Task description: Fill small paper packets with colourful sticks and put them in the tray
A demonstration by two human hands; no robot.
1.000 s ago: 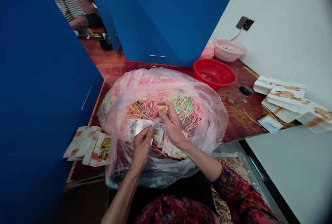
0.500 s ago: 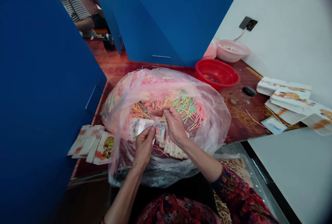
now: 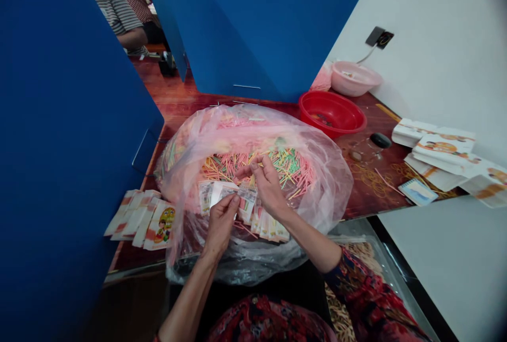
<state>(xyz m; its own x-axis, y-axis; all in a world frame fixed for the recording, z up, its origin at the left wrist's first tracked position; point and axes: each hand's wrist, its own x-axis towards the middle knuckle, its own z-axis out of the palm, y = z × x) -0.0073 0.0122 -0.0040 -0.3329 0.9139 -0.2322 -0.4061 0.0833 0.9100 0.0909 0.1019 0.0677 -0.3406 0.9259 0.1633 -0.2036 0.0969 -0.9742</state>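
My left hand [image 3: 222,220] pinches a small clear packet [image 3: 247,200] between thumb and fingers; a few coloured sticks show through its film. Just above and to the right is my right hand [image 3: 270,186], its fingers bent and thumb drawn in; whatever it may hold is too small to make out. Behind both hands, a heap of thin pink, yellow and green sticks [image 3: 291,165] fills a large clear plastic bag [image 3: 328,173] lying open. Several filled packets [image 3: 271,226] overlap below my right hand. White-backed packets [image 3: 217,191] lie by my left fingertips.
Printed card stacks lie at left [image 3: 160,226] and right [image 3: 443,146]. A red basin [image 3: 335,112], a pink basin [image 3: 354,78], a black-lidded jar [image 3: 378,144] and rubber bands [image 3: 372,181] are on the table. Blue partitions [image 3: 253,25] enclose the spot; a person's striped sleeve [image 3: 119,12] shows beyond.
My right hand has shifted slightly right and away from the packet, its fingers lifting off. The left hand keeps its pinch, moving barely to the right.
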